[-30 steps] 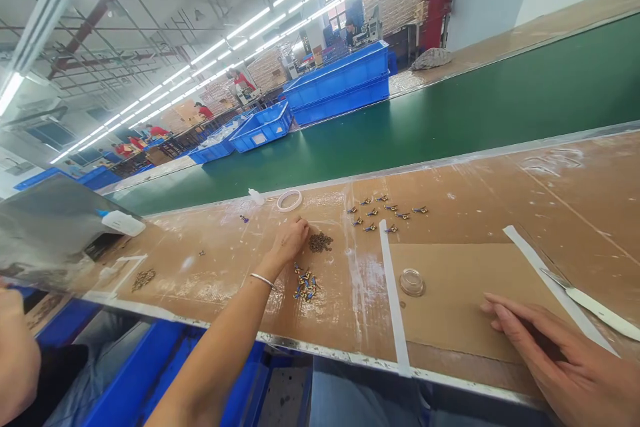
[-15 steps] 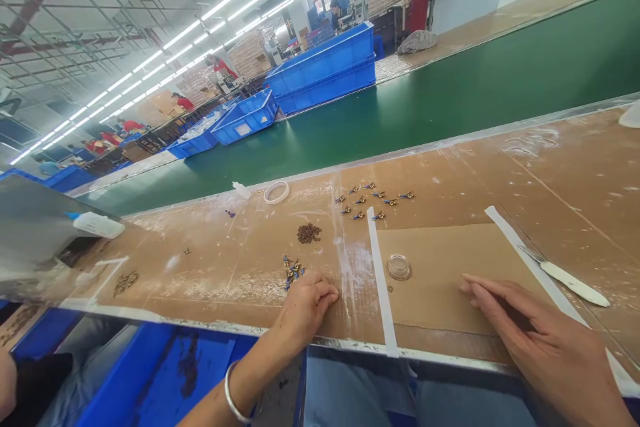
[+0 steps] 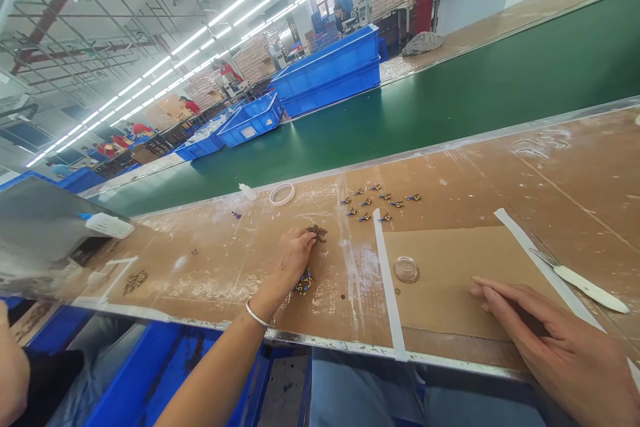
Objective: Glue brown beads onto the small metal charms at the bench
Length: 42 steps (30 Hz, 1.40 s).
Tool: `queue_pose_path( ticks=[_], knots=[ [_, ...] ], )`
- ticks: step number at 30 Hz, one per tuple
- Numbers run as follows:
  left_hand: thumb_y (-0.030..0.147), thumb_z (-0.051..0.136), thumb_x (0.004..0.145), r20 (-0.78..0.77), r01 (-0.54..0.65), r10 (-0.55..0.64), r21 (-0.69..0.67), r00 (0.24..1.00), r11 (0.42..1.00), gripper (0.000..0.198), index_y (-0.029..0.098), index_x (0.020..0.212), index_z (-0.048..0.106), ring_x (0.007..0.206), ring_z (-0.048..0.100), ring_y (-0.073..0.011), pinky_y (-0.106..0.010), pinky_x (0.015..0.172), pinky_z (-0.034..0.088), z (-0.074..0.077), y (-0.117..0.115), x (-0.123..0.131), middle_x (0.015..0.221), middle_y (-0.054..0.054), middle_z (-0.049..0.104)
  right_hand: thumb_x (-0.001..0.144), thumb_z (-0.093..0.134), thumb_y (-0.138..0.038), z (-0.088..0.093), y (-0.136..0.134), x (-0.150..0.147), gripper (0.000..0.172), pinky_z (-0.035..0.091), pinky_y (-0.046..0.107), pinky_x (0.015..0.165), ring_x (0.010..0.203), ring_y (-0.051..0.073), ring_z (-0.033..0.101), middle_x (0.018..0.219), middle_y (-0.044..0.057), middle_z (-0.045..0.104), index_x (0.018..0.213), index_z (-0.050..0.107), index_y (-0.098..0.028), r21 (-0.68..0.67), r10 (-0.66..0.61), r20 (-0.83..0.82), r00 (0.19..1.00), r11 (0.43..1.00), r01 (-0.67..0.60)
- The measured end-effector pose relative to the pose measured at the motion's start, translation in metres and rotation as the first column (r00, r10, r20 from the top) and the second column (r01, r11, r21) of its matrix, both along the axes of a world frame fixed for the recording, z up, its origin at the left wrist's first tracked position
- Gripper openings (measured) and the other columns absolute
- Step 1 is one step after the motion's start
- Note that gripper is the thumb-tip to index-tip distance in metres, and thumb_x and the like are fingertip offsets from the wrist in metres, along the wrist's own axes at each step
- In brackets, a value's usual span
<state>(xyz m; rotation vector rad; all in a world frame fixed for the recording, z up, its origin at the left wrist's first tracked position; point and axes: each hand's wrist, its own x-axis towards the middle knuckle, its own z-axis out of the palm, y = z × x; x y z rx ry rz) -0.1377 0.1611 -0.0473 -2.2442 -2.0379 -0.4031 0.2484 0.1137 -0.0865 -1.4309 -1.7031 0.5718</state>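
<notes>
My left hand [image 3: 293, 257], a bangle at its wrist, reaches to a small pile of brown bead-like pieces [image 3: 318, 232]. Its fingertips are closed at the pile's edge, and what they pinch is too small to make out. Partly behind that hand lies a cluster of small blue-and-gold figure-like parts [image 3: 303, 281]. One loose brown piece [image 3: 343, 296] sits to the right. My right hand [image 3: 555, 340] hovers over a cardboard sheet [image 3: 450, 253], thumb and fingertips pressed together; anything between them is hidden. A clear round dish [image 3: 407, 269] stands on the sheet.
Several similar blue-and-gold parts [image 3: 383, 197] lie spread out beyond the sheet. At right is a white-handled knife [image 3: 590, 287]; farther back, a tape ring [image 3: 283, 194] and white bottle [image 3: 107, 225]. A green conveyor belt [image 3: 450, 93] carries blue crates [image 3: 330, 73] behind.
My left hand has moved forward from beside the blue-and-gold cluster to the brown pile. A loose brown piece now shows where it was. My right hand keeps its pinch.
</notes>
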Motion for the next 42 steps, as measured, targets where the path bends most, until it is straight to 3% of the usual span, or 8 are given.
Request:
queue_pose_path(
  ticks=[8,12,17,20,23,28,35,42],
  knots=[
    [0.017,0.053,0.094,-0.105,0.092,-0.088,0.037,0.991,0.995,0.021,0.018,0.084,0.072,0.086,0.060,-0.0208,-0.035,0.081,0.044,0.008,0.002,0.006,0.087,-0.008,0.069,0.087,0.052,-0.052,0.007,0.000,-0.004,0.033,0.055,0.027,0.079,0.084,0.017,0.072,0.096,0.000,0.076,0.099,0.071,-0.028,-0.046,-0.027,-0.003,1.000,0.999,0.027],
    [0.023,0.050,0.097,-0.096,0.183,-0.176,0.072,0.980,0.980,0.022,0.020,0.091,0.071,0.088,0.059,-0.0198,-0.036,0.084,0.042,0.014,-0.016,0.013,0.093,-0.007,0.071,0.088,0.051,-0.051,0.011,-0.001,-0.004,0.033,0.054,0.027,0.077,0.081,0.016,0.071,0.093,0.001,0.076,0.097,0.071,-0.027,-0.039,-0.033,-0.007,0.999,0.999,0.033],
    [0.020,0.050,0.097,-0.063,0.526,-0.522,0.073,0.850,0.847,0.019,0.021,0.098,0.068,0.077,0.056,-0.0162,-0.032,0.072,0.044,0.018,-0.063,0.024,0.087,-0.005,0.072,0.089,0.053,-0.047,0.011,-0.001,-0.008,0.028,0.053,0.026,0.081,0.082,0.015,0.071,0.094,0.000,0.075,0.097,0.071,-0.027,-0.011,-0.040,-0.009,0.999,0.999,0.040],
    [0.018,0.043,0.100,-0.053,0.628,-0.627,0.019,0.777,0.778,0.024,0.021,0.108,0.065,0.083,0.056,-0.0174,-0.034,0.075,0.046,0.022,-0.080,0.026,0.096,-0.007,0.073,0.089,0.053,-0.045,0.009,-0.001,-0.009,0.027,0.052,0.025,0.083,0.084,0.015,0.071,0.094,0.000,0.075,0.098,0.071,-0.027,0.024,-0.042,-0.001,0.999,0.999,0.042],
    [0.020,0.036,0.102,-0.043,0.678,-0.678,-0.012,0.734,0.735,0.029,0.019,0.117,0.061,0.088,0.057,-0.0189,-0.036,0.080,0.047,0.026,-0.081,0.024,0.102,-0.009,0.073,0.089,0.053,-0.045,0.007,-0.001,-0.008,0.027,0.052,0.025,0.083,0.086,0.015,0.071,0.094,0.000,0.075,0.100,0.070,-0.027,0.038,-0.042,0.012,0.999,0.998,0.041],
    [0.023,0.033,0.103,-0.024,0.676,-0.677,-0.039,0.736,0.736,0.033,0.020,0.127,0.056,0.094,0.058,-0.0195,-0.039,0.086,0.047,0.028,-0.081,0.017,0.107,-0.009,0.072,0.089,0.051,-0.048,0.007,-0.001,-0.006,0.031,0.053,0.025,0.081,0.084,0.015,0.071,0.094,0.000,0.075,0.100,0.070,-0.026,-0.005,-0.038,0.038,0.999,0.999,0.038],
    [0.010,0.047,0.097,-0.056,0.436,-0.432,0.094,0.900,0.895,0.025,0.022,0.113,0.063,0.081,0.052,-0.0174,-0.033,0.075,0.040,0.009,-0.110,0.020,0.095,-0.004,0.071,0.090,0.051,-0.046,0.008,-0.003,-0.005,0.029,0.052,0.023,0.079,0.086,0.014,0.071,0.096,-0.002,0.075,0.101,0.070,-0.028,0.029,-0.041,0.091,0.995,0.999,0.038],
    [0.011,0.052,0.095,-0.028,0.416,-0.416,0.096,0.909,0.904,0.022,0.019,0.113,0.063,0.081,0.049,-0.0174,-0.033,0.073,0.038,0.000,-0.112,0.023,0.093,-0.005,0.069,0.090,0.049,-0.048,0.013,-0.001,-0.006,0.026,0.055,0.026,0.071,0.077,0.014,0.072,0.086,-0.007,0.076,0.096,0.069,-0.031,0.162,-0.040,0.134,0.990,0.987,0.018]
  ],
)
